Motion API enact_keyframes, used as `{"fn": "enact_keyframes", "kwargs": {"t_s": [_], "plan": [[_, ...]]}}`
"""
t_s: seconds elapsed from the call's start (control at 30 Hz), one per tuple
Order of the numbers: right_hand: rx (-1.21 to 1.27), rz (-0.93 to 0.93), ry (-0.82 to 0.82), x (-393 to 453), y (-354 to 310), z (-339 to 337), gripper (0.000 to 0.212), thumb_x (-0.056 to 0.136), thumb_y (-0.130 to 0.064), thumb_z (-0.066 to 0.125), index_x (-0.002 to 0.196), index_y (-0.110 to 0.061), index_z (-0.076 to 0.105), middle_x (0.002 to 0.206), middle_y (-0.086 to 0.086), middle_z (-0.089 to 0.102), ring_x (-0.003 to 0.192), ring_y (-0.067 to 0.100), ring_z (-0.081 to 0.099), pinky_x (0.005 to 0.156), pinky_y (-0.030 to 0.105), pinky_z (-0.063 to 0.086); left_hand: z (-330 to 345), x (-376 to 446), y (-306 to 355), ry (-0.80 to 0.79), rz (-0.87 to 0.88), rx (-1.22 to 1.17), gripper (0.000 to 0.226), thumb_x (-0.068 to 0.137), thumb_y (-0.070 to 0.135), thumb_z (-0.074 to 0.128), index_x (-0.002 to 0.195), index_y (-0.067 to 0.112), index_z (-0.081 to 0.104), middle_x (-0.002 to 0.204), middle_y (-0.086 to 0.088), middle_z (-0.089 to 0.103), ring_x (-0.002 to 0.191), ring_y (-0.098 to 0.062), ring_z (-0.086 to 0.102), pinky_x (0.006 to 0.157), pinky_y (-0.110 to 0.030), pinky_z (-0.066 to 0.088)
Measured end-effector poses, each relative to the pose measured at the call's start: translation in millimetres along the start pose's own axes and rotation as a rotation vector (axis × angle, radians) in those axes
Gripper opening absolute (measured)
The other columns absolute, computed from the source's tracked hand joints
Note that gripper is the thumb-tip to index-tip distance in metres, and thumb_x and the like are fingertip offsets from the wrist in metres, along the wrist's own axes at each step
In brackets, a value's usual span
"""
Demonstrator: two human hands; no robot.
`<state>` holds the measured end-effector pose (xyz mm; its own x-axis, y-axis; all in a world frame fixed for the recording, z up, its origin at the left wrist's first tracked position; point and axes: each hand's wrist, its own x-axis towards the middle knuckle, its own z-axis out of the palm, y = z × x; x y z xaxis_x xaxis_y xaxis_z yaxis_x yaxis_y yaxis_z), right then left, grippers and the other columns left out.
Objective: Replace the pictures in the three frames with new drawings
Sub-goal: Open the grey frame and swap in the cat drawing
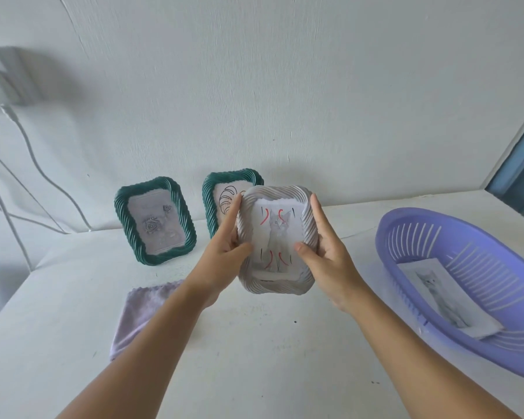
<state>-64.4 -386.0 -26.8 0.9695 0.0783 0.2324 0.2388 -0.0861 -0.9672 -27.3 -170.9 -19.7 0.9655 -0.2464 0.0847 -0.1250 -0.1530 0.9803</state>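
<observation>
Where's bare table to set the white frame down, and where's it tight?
Bare patches: the near table between the forearms, bordered by the purple cloth on one side and the purple basket on the other; also the strip between the white frame, held in the left hand and right hand, and the basket. Crowded: the back by the wall, where the two green frames stand.

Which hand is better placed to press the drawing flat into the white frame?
Probably the right hand: its thumb already lies on the drawing inside the white frame, while the left hand mainly grips the frame's edge.
</observation>
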Motion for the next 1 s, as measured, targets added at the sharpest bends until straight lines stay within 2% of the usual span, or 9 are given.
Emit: {"fn": "enact_keyframes", "kwargs": {"t_s": [0.13, 0.2, 0.23, 0.3, 0.53, 0.6, 0.7, 0.9, 1.0], "plan": [[-0.2, -0.08, 0.099, 1, 1, 4, 0.093, 0.1, -0.006, 0.055, 0.155, -0.056, -0.001, 0.155, -0.023, 0.041, 0.125, 0.0, 0.056, 0.108, 0.032, 0.046, 4, -4, 5, 0.089, 0.033, 0.292, 0.082, 0.101, 0.016, 0.058, 0.157, 0.052, 0.01, 0.128, 0.004, 0.047, 0.113, -0.006, 0.051, 0.088, -0.01, 0.043], [-0.339, -0.073, 0.191, 1, 5, 6, 0.099, 0.099, -0.012, 0.058, 0.154, -0.055, -0.012, 0.093, -0.008, 0.07, 0.066, 0.01, 0.062, 0.065, 0.025, 0.05, 7, -6, 8, 0.147, 0.068, 0.349, 0.079, 0.1, 0.032, 0.061, 0.159, 0.047, 0.011, 0.139, 0.006, 0.047, 0.124, -0.006, 0.05, 0.093, -0.014, 0.042], [-0.406, -0.068, 0.224, 0, 5, 8, 0.101, 0.098, -0.014, 0.059, 0.154, -0.052, -0.016, 0.064, -0.006, 0.057, 0.05, 0.012, 0.052, 0.052, 0.021, 0.041, 9, -7, 12, 0.154, 0.07, 0.338, 0.077, 0.1, 0.037, 0.06, 0.159, 0.046, 0.012, 0.139, 0.008, 0.051, 0.122, -0.004, 0.054, 0.092, -0.014, 0.043], [-0.524, -0.089, 0.236, -3, 2, 13, 0.103, 0.098, -0.018, 0.06, 0.154, -0.046, -0.022, 0.053, -0.005, 0.044, 0.044, 0.014, 0.048, 0.043, 0.019, 0.033, 17, -12, 21, 0.141, 0.051, 0.299, 0.074, 0.1, 0.044, 0.058, 0.16, 0.043, 0.016, 0.138, 0.013, 0.056, 0.115, 0.005, 0.059, 0.087, -0.011, 0.044], [-0.776, -0.241, 0.035, -16, -3, 38, 0.104, 0.1, -0.023, 0.059, 0.154, -0.036, -0.029, 0.085, -0.009, 0.066, 0.063, 0.014, 0.06, 0.055, 0.031, 0.049, 33, -26, 26, 0.323, 0.014, 0.113, 0.089, 0.085, 0.065, 0.068, 0.157, 0.042, 0.02, 0.13, 0.009, 0.065, 0.11, -0.007, 0.068, 0.103, -0.04, 0.052], [-0.736, -0.253, -0.067, -19, -6, 40, 0.107, 0.1, -0.032, 0.061, 0.152, -0.039, -0.032, 0.112, -0.01, 0.072, 0.084, 0.014, 0.068, 0.07, 0.031, 0.056, 31, -28, 25, 0.395, -0.03, 0.029, 0.084, 0.085, 0.06, 0.07, 0.154, 0.039, 0.027, 0.122, 0.007, 0.068, 0.106, -0.009, 0.07, 0.101, -0.043, 0.053], [-0.528, -0.136, -0.167, -22, -12, 38, 0.11, 0.094, -0.051, 0.064, 0.149, -0.049, -0.031, 0.129, -0.029, 0.057, 0.114, -0.009, 0.057, 0.088, 0.008, 0.044, 16, -29, 18, 0.444, -0.07, -0.11, 0.062, 0.096, 0.038, 0.063, 0.15, 0.037, 0.034, 0.104, 0.001, 0.074, 0.093, -0.017, 0.072, 0.094, -0.041, 0.054], [-0.489, 0.089, -0.075, -2, 17, 33, 0.099, 0.091, -0.066, 0.057, 0.155, -0.049, -0.016, 0.149, -0.006, 0.033, 0.142, 0.011, 0.033, 0.117, 0.041, 0.034, -6, -39, -5, 0.379, -0.177, -0.144, 0.047, 0.101, 0.022, 0.062, 0.142, 0.038, 0.045, 0.105, -0.024, 0.073, 0.089, -0.031, 0.07, 0.089, -0.052, 0.055], [-0.422, 0.227, -0.137, 0, 26, 29, 0.102, 0.089, -0.064, 0.064, 0.158, -0.045, -0.009, 0.161, -0.008, 0.028, 0.148, 0.013, 0.032, 0.118, 0.037, 0.033, -4, -43, -10, 0.33, -0.257, -0.253, 0.038, 0.102, 0.014, 0.06, 0.133, 0.033, 0.051, 0.098, -0.017, 0.077, 0.079, -0.022, 0.072, 0.072, -0.038, 0.058]]}}
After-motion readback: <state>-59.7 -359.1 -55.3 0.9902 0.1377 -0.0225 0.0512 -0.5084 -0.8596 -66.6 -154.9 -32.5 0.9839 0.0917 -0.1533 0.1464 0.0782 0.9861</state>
